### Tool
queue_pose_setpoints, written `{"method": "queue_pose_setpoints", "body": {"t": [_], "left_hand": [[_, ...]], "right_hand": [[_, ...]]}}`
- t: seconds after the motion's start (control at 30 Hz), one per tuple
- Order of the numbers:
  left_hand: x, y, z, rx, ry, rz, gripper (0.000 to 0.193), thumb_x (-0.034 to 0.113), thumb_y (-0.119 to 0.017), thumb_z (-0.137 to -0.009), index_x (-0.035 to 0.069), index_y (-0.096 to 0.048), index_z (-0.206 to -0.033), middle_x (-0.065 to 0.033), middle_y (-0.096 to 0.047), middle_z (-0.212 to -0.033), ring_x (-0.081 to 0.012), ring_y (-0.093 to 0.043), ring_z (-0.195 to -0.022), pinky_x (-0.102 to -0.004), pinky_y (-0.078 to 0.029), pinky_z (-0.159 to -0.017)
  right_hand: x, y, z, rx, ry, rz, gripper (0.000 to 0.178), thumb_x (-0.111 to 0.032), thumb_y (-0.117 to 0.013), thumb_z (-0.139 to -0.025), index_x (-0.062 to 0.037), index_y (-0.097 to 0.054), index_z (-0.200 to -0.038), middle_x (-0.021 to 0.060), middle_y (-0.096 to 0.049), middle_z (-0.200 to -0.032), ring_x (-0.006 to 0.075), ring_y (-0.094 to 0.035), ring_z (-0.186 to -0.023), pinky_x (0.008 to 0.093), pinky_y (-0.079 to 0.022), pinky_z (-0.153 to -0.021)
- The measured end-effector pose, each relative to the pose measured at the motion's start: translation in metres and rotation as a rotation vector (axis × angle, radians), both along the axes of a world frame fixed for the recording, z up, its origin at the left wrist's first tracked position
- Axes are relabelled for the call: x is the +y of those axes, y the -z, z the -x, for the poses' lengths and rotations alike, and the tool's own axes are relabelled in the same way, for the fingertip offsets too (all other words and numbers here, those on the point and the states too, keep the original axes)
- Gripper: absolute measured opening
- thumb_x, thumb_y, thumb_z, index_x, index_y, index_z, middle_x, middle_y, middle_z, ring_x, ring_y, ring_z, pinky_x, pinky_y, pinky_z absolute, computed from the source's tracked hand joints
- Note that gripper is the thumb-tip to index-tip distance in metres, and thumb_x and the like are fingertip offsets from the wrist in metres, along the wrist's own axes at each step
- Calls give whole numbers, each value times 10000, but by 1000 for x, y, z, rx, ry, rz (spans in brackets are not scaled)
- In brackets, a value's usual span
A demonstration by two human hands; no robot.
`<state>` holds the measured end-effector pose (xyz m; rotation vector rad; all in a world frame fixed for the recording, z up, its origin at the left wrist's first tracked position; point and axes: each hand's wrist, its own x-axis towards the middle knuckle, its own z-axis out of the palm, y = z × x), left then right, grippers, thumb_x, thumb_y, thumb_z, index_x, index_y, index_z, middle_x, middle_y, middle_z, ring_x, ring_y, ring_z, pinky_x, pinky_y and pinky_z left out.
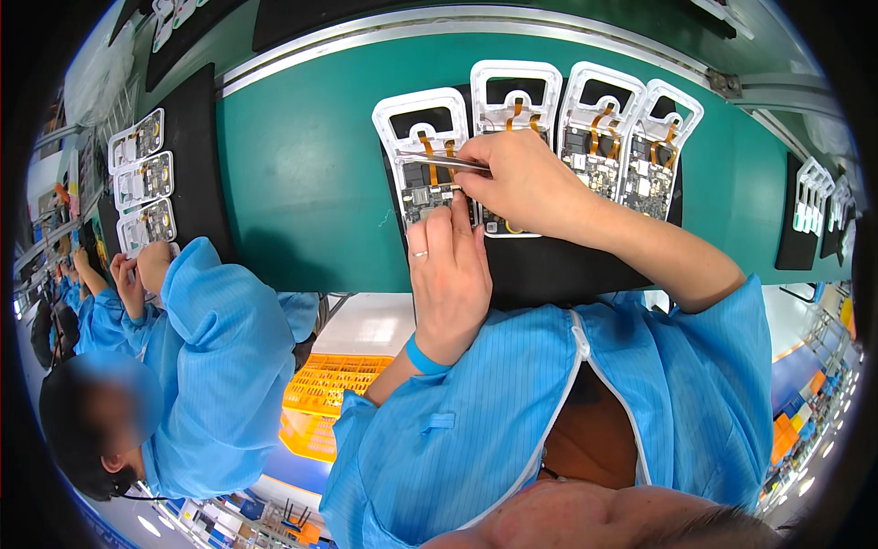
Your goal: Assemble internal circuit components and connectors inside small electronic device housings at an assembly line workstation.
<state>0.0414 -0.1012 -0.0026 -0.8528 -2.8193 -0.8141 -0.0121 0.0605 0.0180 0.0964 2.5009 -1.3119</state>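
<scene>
My right hand (523, 181) is closed in a pinch on metal tweezers (462, 165). The tweezers point left across the orange flat cables of the leftmost white device housing (385, 126). On the lower part of that housing, the fingers of my left hand (450, 284) lie stretched out over its circuit board (422, 197), the index finger reaching closest to the right hand. A second white housing (477, 84) stands just to the right, its lower half partly covered by my right hand. The cable ends beneath the fingertips are hidden.
Two more white housings with boards (594, 169) (651, 178) lie farther right on the black mat (549, 265), which rests on the green table (302, 165). At left, a co-worker in blue (215, 366) handles similar housings (144, 183). A yellow crate (334, 380) sits below the table edge.
</scene>
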Motion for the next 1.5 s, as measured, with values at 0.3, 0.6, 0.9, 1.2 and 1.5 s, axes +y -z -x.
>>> {"method": "queue_pose_setpoints", "body": {"t": [0.3, 0.6, 0.9, 1.2, 1.5], "left_hand": [[-4, 0, 3, -32, 22, -43, 433, 49, -666, -875, -89, -575, -1275, -170, -526, -1082, -342, -485, -945, -416, -444, -812], [-1, -3, 0, 11, -9, 52, 449, 65, -683, -864, -80, -586, -1278, -156, -523, -1069, -326, -467, -941, -408, -435, -812], [1, -6, -2, 21, -2, 99, 454, 55, -678, -848, -77, -591, -1274, -133, -546, -1073, -311, -466, -943, -390, -428, -831], [-12, -10, 0, 23, 8, -85, 321, 9, -684, -836, -33, -681, -1154, -120, -590, -1013, -294, -501, -919, -379, -442, -804], [-38, -15, 15, 66, -112, -207, 268, -20, -698, -835, 37, -735, -1094, -85, -609, -909, -239, -519, -837, -338, -435, -737]], "right_hand": [[1, -3, 1, -28, -19, -2, 216, -157, -622, -846, 44, -697, -865, 242, -667, -783, 415, -660, -800, 482, -521, -771], [1, -3, 1, -17, -15, -4, 213, -155, -620, -840, 46, -691, -839, 236, -657, -733, 412, -658, -749, 484, -525, -744], [2, 2, -2, 48, -51, -46, 200, -154, -645, -824, 39, -693, -851, 223, -680, -783, 411, -670, -780, 482, -536, -746], [-6, -1, -6, 62, 16, -94, 175, -146, -675, -809, 6, -709, -891, 189, -703, -799, 380, -692, -798, 467, -551, -739], [-11, -4, -7, 51, -25, -175, 253, -191, -712, -838, 5, -675, -995, 200, -700, -803, 363, -696, -768, 429, -545, -733]]}}
